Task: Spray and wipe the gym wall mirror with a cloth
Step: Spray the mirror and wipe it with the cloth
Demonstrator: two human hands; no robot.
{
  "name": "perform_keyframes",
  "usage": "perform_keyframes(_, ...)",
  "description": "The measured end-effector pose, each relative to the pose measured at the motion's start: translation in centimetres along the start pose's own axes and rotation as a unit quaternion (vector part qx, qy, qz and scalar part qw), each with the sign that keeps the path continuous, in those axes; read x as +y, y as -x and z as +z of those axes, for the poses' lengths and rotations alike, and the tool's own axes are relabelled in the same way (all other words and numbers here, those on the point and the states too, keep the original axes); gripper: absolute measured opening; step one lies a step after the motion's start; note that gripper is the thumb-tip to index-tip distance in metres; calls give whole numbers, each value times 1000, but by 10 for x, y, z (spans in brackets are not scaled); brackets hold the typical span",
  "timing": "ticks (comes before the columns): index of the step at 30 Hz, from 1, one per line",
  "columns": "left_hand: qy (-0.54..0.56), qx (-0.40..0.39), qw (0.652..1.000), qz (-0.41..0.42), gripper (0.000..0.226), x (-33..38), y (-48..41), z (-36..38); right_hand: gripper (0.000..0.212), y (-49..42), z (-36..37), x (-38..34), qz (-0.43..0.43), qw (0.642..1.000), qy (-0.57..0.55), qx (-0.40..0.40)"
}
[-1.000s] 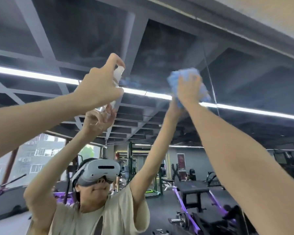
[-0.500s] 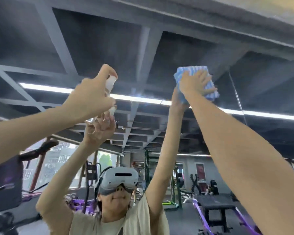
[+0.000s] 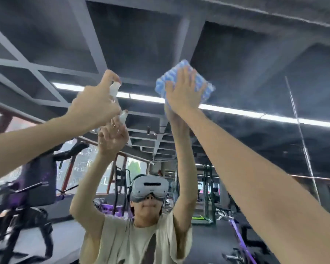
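Observation:
The wall mirror (image 3: 255, 60) fills the view and reflects the gym ceiling and me. High up, my right hand (image 3: 182, 90) presses a blue and white cloth (image 3: 203, 88) flat against the glass, fingers spread over it. My left hand (image 3: 94, 104) is raised just left of it, closed around a small clear spray bottle (image 3: 115, 88) with its white top pointing at the mirror and my forefinger on the top. The bottle's body is mostly hidden by my fingers. Fine mist haze shows on the glass to the right of the cloth.
A vertical seam (image 3: 301, 138) between mirror panels runs down on the right. The reflection shows a person with a headset (image 3: 150, 187), purple exercise machines (image 3: 32, 187) at the left, a rack (image 3: 208, 187) and benches at the right.
The view has tilted and shifted, so the seam sits further right. My right hand has flattened the cloth on the glass with fingers spread. My left hand keeps the bottle raised.

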State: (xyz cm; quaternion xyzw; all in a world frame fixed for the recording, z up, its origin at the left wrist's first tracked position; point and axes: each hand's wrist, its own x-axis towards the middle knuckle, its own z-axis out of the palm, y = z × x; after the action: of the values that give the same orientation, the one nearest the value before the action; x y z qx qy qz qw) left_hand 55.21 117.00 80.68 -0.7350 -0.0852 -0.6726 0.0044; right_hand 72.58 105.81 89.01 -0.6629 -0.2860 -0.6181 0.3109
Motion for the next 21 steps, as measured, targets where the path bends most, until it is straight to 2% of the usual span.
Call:
perform_keyframes(1, -2, 12, 1000, -7, 50, 0, 8, -2, 59, 32, 5, -23, -153, 988, 2, -29)
perform_keyframes(2, -1, 20, 1000, -12, 47, -1, 20, -4, 58, 66, 11, -38, -275, 959, 8, -68)
perform_keyframes(3, 2, 26, 1000, -10, 45, -1, 28, -7, 57, 85, 14, -44, -345, 933, 14, -96)
perform_keyframes(4, 4, 21, 1000, -11, 46, -2, 42, -9, 56, 92, 15, -41, -373, 921, 23, -110)
perform_keyframes(5, 0, 6, 1000, -9, 48, -4, 58, -10, 56, 91, 13, -34, -344, 931, 20, -119)
perform_keyframes(8, -23, -58, 998, 13, 58, -21, 108, -9, 59, 91, 9, -12, -98, 991, 12, -88)
perform_keyframes(9, -27, -90, 995, 16, 65, -31, 126, -8, 60, 104, 9, -13, -45, 996, 13, -78)
perform_keyframes(10, -21, -118, 993, 8, 71, -40, 141, -6, 61, 127, 12, -18, -42, 997, 23, -66)
perform_keyframes(11, -8, -136, 991, -7, 77, -49, 154, -6, 61, 158, 17, -25, -91, 994, 18, -56)
perform_keyframes(12, 10, -141, 990, -17, 80, -58, 163, -7, 60, 191, 22, -32, -189, 980, 1, -57)
perform_keyframes(14, 34, -133, 990, -18, 78, -70, 179, -11, 58, 248, 27, -30, -417, 904, -19, -96)
perform_keyframes(15, 34, -129, 991, -15, 75, -74, 185, -16, 56, 252, 23, -23, -485, 867, -4, -112)
perform_keyframes(16, 34, -126, 991, -19, 73, -77, 189, -19, 55, 240, 18, -13, -496, 861, 8, -114)
perform_keyframes(17, 28, -123, 991, -30, 73, -79, 192, -24, 54, 221, 14, -6, -439, 893, 4, -104)
perform_keyframes(18, 19, -125, 991, -42, 73, -79, 194, -28, 51, 200, 9, 2, -318, 944, -26, -87)
perform_keyframes(19, 8, -128, 990, -51, 75, -78, 196, -31, 53, 178, 3, 13, -163, 983, -49, -66)
perform_keyframes(20, -4, -133, 990, -52, 75, -76, 199, -33, 57, 162, -1, 21, -31, 997, -44, -57)
perform_keyframes(21, -13, -139, 989, -47, 75, -74, 201, -32, 60, 157, 0, 21, 47, 997, -21, -52)
